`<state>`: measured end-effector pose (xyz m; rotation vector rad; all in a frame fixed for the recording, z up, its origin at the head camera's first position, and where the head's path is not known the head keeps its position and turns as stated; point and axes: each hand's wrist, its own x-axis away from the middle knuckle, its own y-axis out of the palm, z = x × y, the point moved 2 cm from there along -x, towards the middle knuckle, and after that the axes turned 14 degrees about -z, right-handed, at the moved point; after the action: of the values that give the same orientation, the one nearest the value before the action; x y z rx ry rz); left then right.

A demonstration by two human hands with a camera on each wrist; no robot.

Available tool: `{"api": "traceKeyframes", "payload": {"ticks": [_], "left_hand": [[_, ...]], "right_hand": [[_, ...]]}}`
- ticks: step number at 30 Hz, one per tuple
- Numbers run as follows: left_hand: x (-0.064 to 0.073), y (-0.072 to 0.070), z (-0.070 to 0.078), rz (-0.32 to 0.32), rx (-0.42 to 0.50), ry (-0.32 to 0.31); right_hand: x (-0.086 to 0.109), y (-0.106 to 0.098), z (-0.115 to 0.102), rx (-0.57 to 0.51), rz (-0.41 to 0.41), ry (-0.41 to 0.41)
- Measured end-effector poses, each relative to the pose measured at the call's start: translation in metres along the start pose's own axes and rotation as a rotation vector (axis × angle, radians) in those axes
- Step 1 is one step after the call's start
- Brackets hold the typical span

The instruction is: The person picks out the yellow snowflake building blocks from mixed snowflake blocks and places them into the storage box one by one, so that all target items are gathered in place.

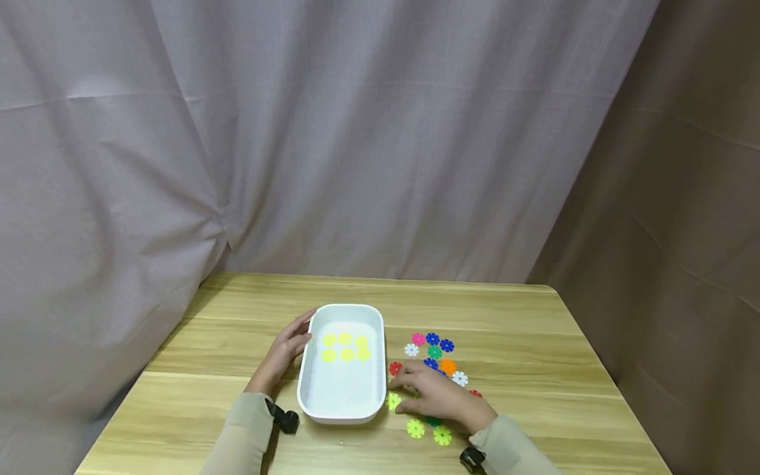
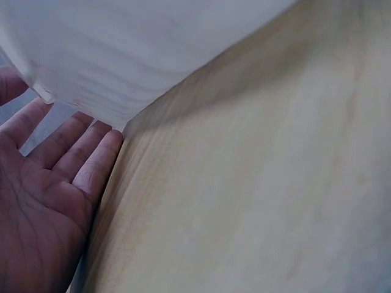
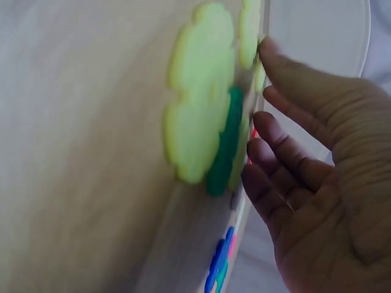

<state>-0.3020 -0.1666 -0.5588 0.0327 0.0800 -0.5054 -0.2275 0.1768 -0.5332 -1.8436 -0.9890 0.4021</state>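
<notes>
Head view: left hand [image 1: 286,348] is resting along the left wall of the white tray [image 1: 341,399], fingers lying fairly straight and slightly spread against the outside, thumb sitting apart from them. Probably steadying: light side contact, likely stopping the tray sliding on the table [image 1: 208,389]. Tray is sitting between the two hands, its right wall just beside the right fingertips, presumably making for a short reach.

Right hand [image 1: 438,394] is holding its thumb and index apart, bent about one yellow disc [image 1: 393,401] lying on the table between them; other fingers are curling loosely beside the index. Can't tell from the wrist view whether the tips are touching that disc. Shape is suiting a flat piece, I'd say: edge access from two sides.

Counts:
- yellow in tray [image 1: 329,340]: at least six showing, well beyond the right fingertips; right-side ones are merging, so maybe more
- yellow on table: three, one between thumb and index, two [image 1: 415,429] [image 1: 442,435] lying nearer the wearer than the thumb
- blue [image 1: 433,338]: four, one partly hiding behind the knuckles
- white discs [image 1: 411,350]: two
- red [image 1: 395,369]: two, one just past the index
- green [image 1: 435,352]: two, one peeking from under the hand
- pink [image 1: 418,338]: one
- orange [image 1: 448,367]: one

Palm may be covering more.
</notes>
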Motion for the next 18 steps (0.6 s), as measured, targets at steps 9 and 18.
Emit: {"api": "traceKeyframes", "payload": {"ticks": [9,18], "left_hand": [[-0.0007,0.0003,-0.0007,-0.008,0.006,0.003],[-0.0009,-0.0003,0.0004,-0.003,0.002,-0.011]], "right_hand": [[-0.0004,-0.0018,0.0000,-0.019,-0.043,0.037],[0.0004,-0.0041,0.0069,-0.073,-0.065,0.026]]}}
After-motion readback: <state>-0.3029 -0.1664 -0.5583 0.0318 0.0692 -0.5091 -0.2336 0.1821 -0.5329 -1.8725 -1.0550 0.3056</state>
